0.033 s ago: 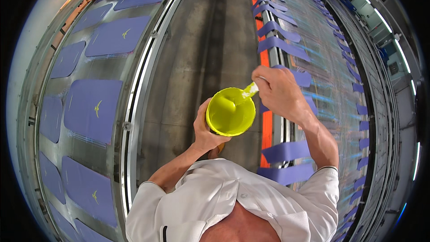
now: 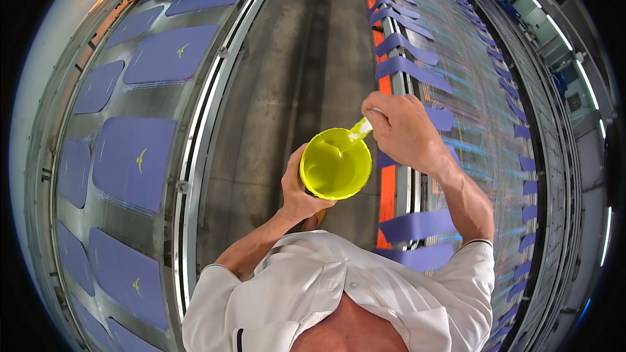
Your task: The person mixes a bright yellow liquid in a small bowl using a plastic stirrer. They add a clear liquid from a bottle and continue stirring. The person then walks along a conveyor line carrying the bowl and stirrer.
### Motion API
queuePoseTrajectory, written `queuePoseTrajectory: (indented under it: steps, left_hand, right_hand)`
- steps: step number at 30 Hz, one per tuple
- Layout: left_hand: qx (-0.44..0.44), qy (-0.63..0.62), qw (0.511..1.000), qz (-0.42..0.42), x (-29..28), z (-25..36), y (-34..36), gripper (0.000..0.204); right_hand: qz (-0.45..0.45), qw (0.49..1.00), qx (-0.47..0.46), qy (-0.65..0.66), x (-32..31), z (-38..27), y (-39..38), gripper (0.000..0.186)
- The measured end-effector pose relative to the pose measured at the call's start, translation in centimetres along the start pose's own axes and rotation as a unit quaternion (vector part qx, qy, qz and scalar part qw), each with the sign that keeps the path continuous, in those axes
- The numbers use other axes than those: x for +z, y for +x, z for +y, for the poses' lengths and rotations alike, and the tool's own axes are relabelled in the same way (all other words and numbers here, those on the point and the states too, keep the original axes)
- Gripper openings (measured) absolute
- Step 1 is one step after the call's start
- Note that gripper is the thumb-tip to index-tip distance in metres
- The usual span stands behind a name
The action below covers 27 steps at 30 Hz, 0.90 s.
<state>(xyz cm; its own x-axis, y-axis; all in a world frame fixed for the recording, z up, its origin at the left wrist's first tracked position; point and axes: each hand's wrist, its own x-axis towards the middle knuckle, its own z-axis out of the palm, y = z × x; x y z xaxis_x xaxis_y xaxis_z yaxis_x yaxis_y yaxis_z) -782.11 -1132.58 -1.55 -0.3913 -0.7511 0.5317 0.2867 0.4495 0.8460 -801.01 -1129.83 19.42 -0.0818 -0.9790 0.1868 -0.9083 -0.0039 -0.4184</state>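
Observation:
In front of my body, my left hand (image 2: 297,186) is wrapped round the side of a round tub (image 2: 324,191) of bright yellow-green paint or ink. The open mouth of the tub faces up, and its rim is smeared with the same colour. My right hand (image 2: 399,129) is above and to the right of the tub, with the fingers closed on a flat stirring stick (image 2: 358,132). Yellow-green coats the stick, apart from a white patch near my fingers. Its lower end dips into the tub, and my fingers hide the upper end.
On the left runs a long table carrying purple fabric pieces (image 2: 135,163) with small yellow marks. A metal rail (image 2: 189,150) edges it. To the right, purple strips (image 2: 417,224) hang over another long table's orange-and-metal edge (image 2: 387,199). A grey floor aisle (image 2: 261,91) lies between.
My right hand and the stirring stick have shifted slightly left, toward the tub. My left hand and the tub have hardly moved.

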Motion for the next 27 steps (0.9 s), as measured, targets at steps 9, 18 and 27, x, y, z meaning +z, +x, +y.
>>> queuePoseTrajectory:
  steps: [9, 18, 27]
  left_hand:
    - [-0.047, -0.015, 0.999, -0.022, 3.1, -4.7, 9.1, 0.106]
    - [-0.076, -0.069, 0.995, -0.017, 1.9, -14.6, 19.2, 0.107]
    - [-0.087, -0.070, 0.992, -0.056, -1.4, -22.1, 34.7, 0.109]
  right_hand:
    - [-0.095, 0.971, -0.199, 0.092, -1.0, 4.8, 9.4, 0.021]
    - [-0.139, 0.983, -0.116, -0.010, -3.2, 12.0, 21.4, 0.013]
    - [-0.149, 0.959, -0.241, 0.024, -1.7, 14.2, 35.5, 0.028]
